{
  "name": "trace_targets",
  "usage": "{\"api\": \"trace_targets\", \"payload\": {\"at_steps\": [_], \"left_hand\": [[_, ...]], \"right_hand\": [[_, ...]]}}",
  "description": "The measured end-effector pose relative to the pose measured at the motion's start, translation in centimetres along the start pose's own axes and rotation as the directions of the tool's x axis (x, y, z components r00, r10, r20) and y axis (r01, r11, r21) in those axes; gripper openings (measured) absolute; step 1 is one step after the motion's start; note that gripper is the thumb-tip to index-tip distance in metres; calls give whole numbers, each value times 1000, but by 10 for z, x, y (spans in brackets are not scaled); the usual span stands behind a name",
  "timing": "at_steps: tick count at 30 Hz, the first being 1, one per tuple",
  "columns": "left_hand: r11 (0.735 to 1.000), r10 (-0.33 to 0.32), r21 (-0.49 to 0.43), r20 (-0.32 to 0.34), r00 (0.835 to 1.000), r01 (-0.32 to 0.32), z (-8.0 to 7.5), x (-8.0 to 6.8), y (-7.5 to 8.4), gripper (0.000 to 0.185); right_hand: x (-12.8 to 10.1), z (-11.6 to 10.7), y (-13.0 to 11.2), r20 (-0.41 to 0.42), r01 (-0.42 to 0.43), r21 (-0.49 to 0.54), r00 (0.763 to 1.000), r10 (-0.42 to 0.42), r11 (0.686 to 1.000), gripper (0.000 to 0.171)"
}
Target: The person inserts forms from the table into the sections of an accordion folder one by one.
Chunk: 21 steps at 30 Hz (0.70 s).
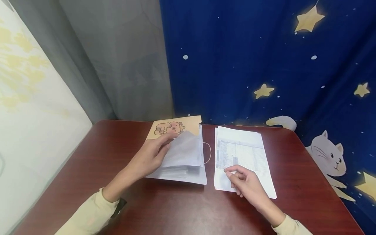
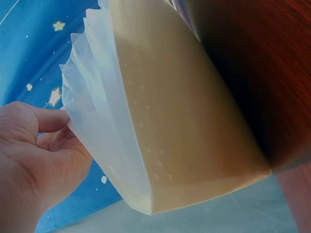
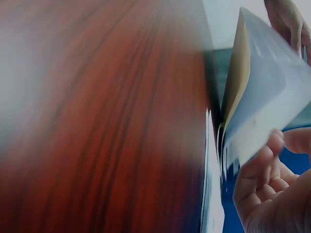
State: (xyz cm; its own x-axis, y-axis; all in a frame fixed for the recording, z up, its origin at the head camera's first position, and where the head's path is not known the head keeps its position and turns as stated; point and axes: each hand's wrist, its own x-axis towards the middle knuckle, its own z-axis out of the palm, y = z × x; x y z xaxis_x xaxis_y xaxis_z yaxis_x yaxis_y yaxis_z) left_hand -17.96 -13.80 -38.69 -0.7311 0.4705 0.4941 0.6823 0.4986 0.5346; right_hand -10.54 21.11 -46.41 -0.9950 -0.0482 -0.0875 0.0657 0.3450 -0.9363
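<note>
A tan accordion file folder [image 1: 192, 123] with a cartoon animal on its cover lies spread on the table, left of centre. My left hand [image 1: 149, 155] pinches the edge of its pale translucent dividers [image 1: 185, 150] between thumb and fingers, holding them raised. Pleated edges of the folder show in the left wrist view beside the left hand [image 2: 43, 155]. To the right lies a loose stack of printed paper sheets [image 1: 242, 140]. My right hand [image 1: 245, 182] is over the lower part of this stack, fingers loosely bent, with nothing visible in it.
The dark red wooden table [image 1: 188, 212] carries both the folder and the sheets. A thin elastic loop [image 1: 210, 153] sticks out from the folder's right side towards the papers. Behind the table hang a grey curtain [image 1: 126, 65] and a blue star-patterned one [image 1: 223, 81].
</note>
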Motion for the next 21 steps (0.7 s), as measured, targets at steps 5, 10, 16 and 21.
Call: {"api": "trace_targets", "payload": {"at_steps": [5, 10, 16, 21], "left_hand": [[1000, 2, -7, 3, 1000, -2, 2, 2, 0, 40], [1000, 7, 7, -1, 1000, -7, 3, 2, 0, 40], [1000, 23, 12, 2, 1000, -23, 4, 3, -2, 40], [1000, 13, 18, 12, 1000, -13, 2, 4, 0, 39]], "right_hand": [[-2, -20, 8, -24, 15, -295, 999, -23, 955, 22], [-2, -38, 14, -74, 27, -531, 994, -78, 847, 14], [-4, -59, 19, -99, 6, -639, 991, -90, 770, 26], [-6, -70, 24, -101, -4, -731, 990, -102, 683, 57]]}}
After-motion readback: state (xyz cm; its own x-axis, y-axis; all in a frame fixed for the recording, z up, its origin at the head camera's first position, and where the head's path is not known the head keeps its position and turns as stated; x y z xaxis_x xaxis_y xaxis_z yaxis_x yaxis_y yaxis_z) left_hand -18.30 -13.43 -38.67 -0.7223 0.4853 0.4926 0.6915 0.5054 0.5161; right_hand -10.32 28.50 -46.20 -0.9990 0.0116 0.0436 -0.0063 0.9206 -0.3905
